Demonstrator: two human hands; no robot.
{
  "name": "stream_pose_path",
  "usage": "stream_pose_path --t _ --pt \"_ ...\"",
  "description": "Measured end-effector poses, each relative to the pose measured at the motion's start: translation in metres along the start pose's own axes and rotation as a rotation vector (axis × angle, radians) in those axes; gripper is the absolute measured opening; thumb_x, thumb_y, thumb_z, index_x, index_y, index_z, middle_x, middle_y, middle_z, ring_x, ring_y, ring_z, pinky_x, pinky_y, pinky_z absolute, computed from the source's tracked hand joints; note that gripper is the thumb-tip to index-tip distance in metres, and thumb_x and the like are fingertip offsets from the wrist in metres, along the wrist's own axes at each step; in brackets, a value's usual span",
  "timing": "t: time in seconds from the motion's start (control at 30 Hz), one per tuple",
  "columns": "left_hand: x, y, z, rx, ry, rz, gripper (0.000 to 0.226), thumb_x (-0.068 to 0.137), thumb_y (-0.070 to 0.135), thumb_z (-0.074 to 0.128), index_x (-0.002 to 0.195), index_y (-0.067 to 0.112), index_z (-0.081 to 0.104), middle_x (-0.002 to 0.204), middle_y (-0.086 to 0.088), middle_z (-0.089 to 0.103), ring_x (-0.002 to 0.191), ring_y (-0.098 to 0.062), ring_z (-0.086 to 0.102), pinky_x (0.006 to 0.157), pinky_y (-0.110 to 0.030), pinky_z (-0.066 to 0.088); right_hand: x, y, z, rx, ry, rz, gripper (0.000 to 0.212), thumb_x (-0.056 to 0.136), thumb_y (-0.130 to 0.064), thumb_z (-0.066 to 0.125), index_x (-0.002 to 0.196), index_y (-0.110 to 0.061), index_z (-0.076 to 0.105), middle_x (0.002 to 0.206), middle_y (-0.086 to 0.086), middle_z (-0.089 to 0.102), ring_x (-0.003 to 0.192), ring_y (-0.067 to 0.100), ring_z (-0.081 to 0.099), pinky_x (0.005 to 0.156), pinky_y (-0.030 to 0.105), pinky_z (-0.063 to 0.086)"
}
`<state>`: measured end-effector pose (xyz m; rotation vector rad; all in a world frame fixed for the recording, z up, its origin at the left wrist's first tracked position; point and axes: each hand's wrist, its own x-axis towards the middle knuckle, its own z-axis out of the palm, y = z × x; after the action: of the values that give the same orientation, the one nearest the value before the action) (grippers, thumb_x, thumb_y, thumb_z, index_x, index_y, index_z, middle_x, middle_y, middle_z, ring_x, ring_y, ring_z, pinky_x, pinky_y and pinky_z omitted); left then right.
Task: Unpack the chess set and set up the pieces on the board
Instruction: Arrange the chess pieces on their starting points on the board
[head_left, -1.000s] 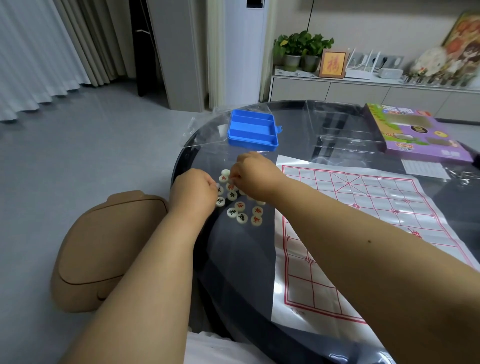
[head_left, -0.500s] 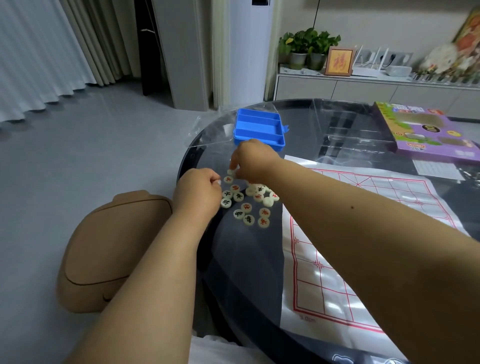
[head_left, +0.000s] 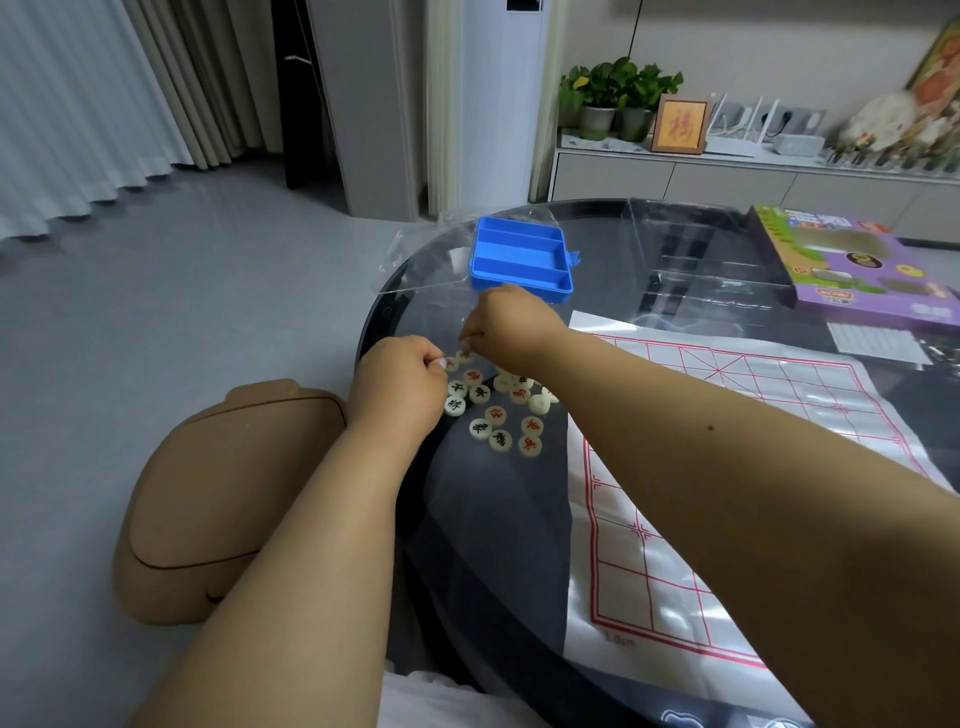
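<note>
Pinching small round cream chess discs (head_left: 493, 410), both hands: left hand (head_left: 397, 387), right hand (head_left: 506, 325); light, slick; grip by rims.

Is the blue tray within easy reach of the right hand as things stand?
Probably yes. The right hand sits just in front of the blue tray, with nothing between them, though its fingers seem busy pinching a chess piece.
</note>
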<state>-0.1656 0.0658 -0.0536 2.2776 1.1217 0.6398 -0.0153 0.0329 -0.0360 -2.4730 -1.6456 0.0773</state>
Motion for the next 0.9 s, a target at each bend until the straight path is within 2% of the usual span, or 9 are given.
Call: stream_pose_path --t 0.13,0.27,0.33,0.4,0.5,0.67,0.77,0.9 --pt "0.0 0.0 0.001 -0.021 0.0 0.016 0.017 0.093 0.022 0.057 0.099 0.018 0.072 0.095 -0.002 0.07 0.089 -0.021 0.063 0.081 -0.035 0.053 -0.011 0.013 -0.022 0.104 0.063 0.031 0.022 0.092 -0.022 0.056 0.108 -0.022 0.072 0.111 0.004 0.065 0.104 0.022 0.058 0.087 0.036 0.049" --pt "0.001 0.003 0.007 -0.045 0.015 0.062 0.015 0.09 0.021 0.06 0.097 0.021 0.073 0.099 0.0 0.067 0.09 -0.018 0.061 0.081 -0.03 0.05 -0.028 0.036 -0.043 0.204 0.117 0.147 0.02 0.092 -0.021 0.056 0.104 -0.02 0.073 0.111 -0.001 0.069 0.099 0.019 0.063 0.091 0.035 0.05" --pt "0.0 0.009 0.011 -0.063 0.005 0.099 0.013 0.088 0.023 0.063 0.096 0.022 0.074 0.099 0.001 0.064 0.092 -0.017 0.06 0.079 -0.026 0.046 -0.039 0.045 -0.045 0.241 0.089 0.168 0.018 0.09 -0.02 0.061 0.104 -0.019 0.073 0.11 -0.002 0.069 0.099 0.016 0.063 0.09 0.03 0.05" --pt "-0.001 0.016 0.016 -0.064 -0.028 0.149 0.013 0.086 0.025 0.067 0.098 0.023 0.074 0.097 0.003 0.061 0.096 -0.019 0.057 0.083 -0.03 0.048 -0.05 0.05 -0.043 0.264 0.02 0.163 0.018 0.087 -0.018 0.065 0.103 -0.02 0.072 0.106 -0.004 0.069 0.094 0.014 0.063 0.083 0.026 0.049" --pt "-0.005 0.025 0.02 -0.005 -0.078 0.201 0.021 0.084 0.028 0.071 0.104 0.023 0.072 0.097 0.003 0.06 0.103 -0.02 0.052 0.089 -0.035 0.048 -0.059 0.051 -0.035 0.209 -0.058 0.143 0.025 0.082 -0.023 0.071 0.107 -0.025 0.07 0.1 -0.006 0.064 0.088 0.012 0.059 0.075 0.023 0.045" --pt "-0.005 0.032 0.022 0.091 -0.117 0.149 0.03 0.077 0.039 0.077 0.105 0.027 0.07 0.095 0.006 0.056 0.107 -0.02 0.049 0.091 -0.036 0.048 -0.066 0.051 -0.025 0.179 -0.051 0.105 0.024 0.079 -0.026 0.074 0.102 -0.025 0.07 0.099 -0.004 0.066 0.086 0.014 0.06 0.077 0.027 0.052" --pt "-0.004 0.032 0.023 0.073 -0.137 0.123 0.029 0.075 0.037 0.079 0.101 0.028 0.07 0.096 0.006 0.06 0.106 -0.02 0.052 0.09 -0.038 0.05 -0.071 0.05 -0.025 0.152 -0.032 0.075 0.024 0.081 -0.023 0.072 0.104 -0.021 0.069 0.1 -0.001 0.066 0.087 0.015 0.059 0.076 0.026 0.05" --pt "-0.005 0.034 0.021 0.032 -0.168 0.109 0.021 0.076 0.032 0.079 0.093 0.028 0.068 0.086 0.011 0.06 0.099 -0.019 0.058 0.086 -0.036 0.052 -0.075 0.048 -0.025 0.09 -0.019 0.027 0.023 0.085 -0.022 0.067 0.108 -0.019 0.068 0.104 0.001 0.065 0.091 0.017 0.058 0.078 0.027 0.048"
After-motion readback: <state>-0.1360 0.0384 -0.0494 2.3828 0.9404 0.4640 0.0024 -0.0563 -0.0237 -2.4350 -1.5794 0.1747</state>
